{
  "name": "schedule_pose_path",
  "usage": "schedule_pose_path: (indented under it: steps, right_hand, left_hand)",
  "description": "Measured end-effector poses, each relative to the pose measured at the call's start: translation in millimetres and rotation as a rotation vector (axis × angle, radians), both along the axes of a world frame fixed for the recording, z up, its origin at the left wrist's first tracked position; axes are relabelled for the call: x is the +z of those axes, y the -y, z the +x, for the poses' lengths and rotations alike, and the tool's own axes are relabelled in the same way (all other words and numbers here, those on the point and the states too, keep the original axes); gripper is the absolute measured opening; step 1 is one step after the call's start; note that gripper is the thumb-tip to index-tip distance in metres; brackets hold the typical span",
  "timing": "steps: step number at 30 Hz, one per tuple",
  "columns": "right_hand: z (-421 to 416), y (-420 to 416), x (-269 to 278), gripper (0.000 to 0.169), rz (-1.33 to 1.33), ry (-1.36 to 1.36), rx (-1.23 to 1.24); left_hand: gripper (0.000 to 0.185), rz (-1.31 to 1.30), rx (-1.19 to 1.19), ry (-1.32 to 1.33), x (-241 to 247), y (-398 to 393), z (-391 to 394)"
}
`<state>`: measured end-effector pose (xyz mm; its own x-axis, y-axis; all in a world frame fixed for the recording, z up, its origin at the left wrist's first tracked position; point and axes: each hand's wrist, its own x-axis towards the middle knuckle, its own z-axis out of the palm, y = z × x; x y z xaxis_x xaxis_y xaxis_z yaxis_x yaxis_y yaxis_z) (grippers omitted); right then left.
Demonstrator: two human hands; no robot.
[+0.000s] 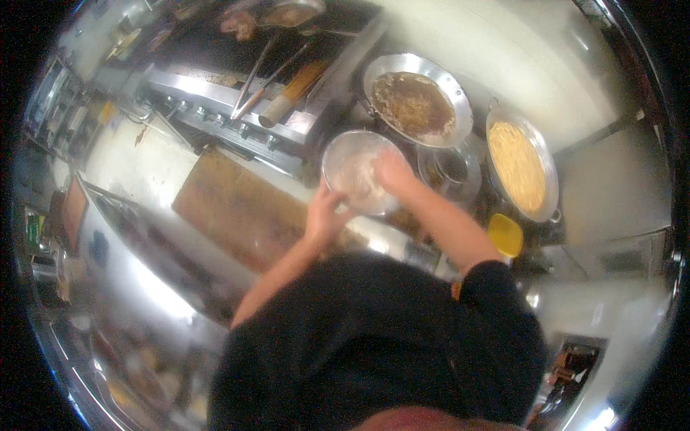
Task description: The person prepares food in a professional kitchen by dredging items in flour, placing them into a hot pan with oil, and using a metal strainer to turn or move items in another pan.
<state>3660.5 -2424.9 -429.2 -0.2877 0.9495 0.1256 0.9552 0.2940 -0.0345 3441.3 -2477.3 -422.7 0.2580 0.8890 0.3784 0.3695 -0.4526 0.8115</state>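
A round metal bowl (345,151) with a pale, wet-looking mixture is before me. My left hand (326,211) grips its near left rim, the thumb towards the inside. My right hand (392,171) reaches into the bowl's right side; it is blurred, its fingers are partly hidden, and I cannot tell if they hold any of the mixture. Just beyond the bowl, up and right, sits a wide metal pan (458,89) with brown oil and pale bits in it. Farther right a second large metal pan (551,178) holds many yellow strips, perhaps cut potatoes or noodles.
A brown board (232,202) lies at left below a grill front with knobs (221,119). Metal tongs (253,78) and a bristle brush (294,94) rest on the grill edge. A yellow container (505,235) stands beside my right forearm, and a steel counter (145,275) is at lower left.
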Motion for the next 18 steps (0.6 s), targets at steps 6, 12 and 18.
schedule_pose_path:
  steps: [6,12,18]
  right_hand:
    - [-12,20,9,0.019,-0.438,-0.232,0.007]
    - [-11,20,20,0.025,-0.448,-0.280,0.148]
    - [28,9,11,0.021,-0.509,-0.188,0.103]
  left_hand:
    - [0.028,0.015,-0.009,-0.047,0,-2,8]
    - [0.024,-0.062,-0.021,-0.035,-6,-1,21]
    - [0.023,-0.217,0.013,-0.034,-10,-9,39]
